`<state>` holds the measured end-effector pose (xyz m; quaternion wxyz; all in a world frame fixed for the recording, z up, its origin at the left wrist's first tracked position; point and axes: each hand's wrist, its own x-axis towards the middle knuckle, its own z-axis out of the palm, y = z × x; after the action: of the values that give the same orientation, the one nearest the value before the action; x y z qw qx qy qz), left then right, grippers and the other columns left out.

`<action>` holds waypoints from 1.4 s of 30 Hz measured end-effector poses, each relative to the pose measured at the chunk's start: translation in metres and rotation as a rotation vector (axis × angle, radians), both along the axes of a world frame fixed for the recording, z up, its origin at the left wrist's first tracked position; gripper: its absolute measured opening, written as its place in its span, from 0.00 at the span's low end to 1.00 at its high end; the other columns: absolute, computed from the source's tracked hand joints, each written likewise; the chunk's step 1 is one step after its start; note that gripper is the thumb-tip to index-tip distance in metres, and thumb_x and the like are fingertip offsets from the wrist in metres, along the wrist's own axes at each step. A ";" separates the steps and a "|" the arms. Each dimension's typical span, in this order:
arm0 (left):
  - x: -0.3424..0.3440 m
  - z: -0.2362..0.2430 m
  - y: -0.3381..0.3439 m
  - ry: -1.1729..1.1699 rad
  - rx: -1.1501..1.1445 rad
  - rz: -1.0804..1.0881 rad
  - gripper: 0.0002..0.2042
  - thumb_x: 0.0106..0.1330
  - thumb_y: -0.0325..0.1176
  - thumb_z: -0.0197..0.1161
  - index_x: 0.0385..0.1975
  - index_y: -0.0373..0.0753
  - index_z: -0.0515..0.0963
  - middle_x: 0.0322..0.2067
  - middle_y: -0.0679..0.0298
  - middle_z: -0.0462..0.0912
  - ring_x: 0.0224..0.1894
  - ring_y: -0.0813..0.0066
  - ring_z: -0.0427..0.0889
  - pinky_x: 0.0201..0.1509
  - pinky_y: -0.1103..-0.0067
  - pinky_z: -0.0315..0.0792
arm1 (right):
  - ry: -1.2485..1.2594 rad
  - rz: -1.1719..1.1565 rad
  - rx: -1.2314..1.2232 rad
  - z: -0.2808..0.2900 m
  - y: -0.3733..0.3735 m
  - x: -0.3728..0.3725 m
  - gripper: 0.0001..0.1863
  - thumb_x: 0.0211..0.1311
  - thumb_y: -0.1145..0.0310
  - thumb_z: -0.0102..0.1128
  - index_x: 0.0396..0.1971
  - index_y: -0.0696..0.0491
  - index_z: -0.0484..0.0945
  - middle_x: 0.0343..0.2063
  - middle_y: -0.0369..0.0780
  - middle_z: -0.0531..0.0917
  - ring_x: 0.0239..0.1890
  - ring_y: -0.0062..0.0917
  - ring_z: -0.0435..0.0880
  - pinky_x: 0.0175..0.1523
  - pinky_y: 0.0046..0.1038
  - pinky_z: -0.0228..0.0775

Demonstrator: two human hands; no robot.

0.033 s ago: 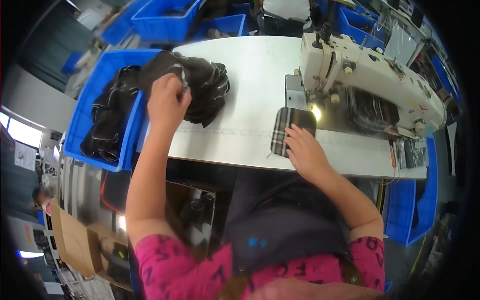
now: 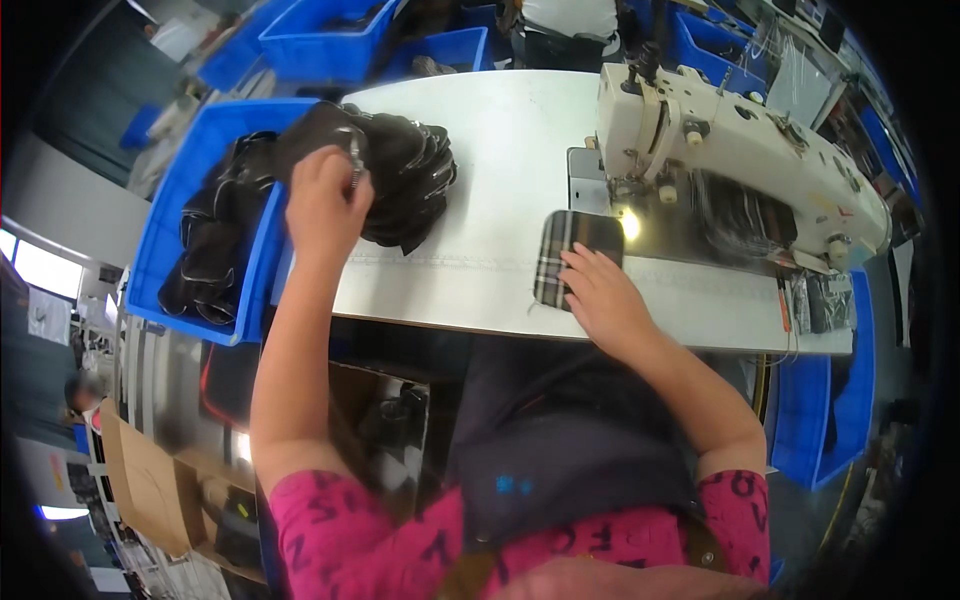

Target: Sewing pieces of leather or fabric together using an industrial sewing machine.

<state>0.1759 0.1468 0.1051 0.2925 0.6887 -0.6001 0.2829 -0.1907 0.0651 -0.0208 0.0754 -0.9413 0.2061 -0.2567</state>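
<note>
My left hand (image 2: 328,200) is closed on a dark brown fabric piece (image 2: 308,135), beside the blue bin at the left. A thin silvery thing (image 2: 355,160) shows at its fingers, too small to name. Just right of this hand, a heap of dark brown pieces with pale edges (image 2: 415,185) lies on the white table. My right hand (image 2: 605,300) rests with fingers stretched out on a plaid fabric piece with rounded corners (image 2: 556,245). That piece lies flat on the table, close in front of the lit needle area of the sewing machine (image 2: 740,140).
A blue bin (image 2: 150,255) with more dark pieces stands at the table's left end. At the right hang another blue bin (image 2: 800,410) and small clear packets (image 2: 828,305). An orange-handled tool (image 2: 784,308) lies near the white table's (image 2: 480,300) front edge. A person (image 2: 567,25) sits beyond.
My right hand and the plaid piece have shifted slightly left. My left hand has moved a little left with the dark brown piece.
</note>
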 end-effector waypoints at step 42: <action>-0.220 -0.089 0.053 1.481 0.686 -0.728 0.06 0.72 0.32 0.66 0.36 0.36 0.79 0.32 0.74 0.79 0.35 0.87 0.72 0.41 0.85 0.68 | -0.522 0.192 1.781 0.021 0.056 -0.067 0.07 0.73 0.67 0.61 0.35 0.53 0.80 0.32 0.27 0.79 0.35 0.09 0.72 0.42 0.17 0.66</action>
<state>-0.0445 0.1997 0.0165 0.4548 0.5113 -0.4904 -0.5397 -0.2577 0.1212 0.0005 0.8343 -0.4620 0.2247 -0.2001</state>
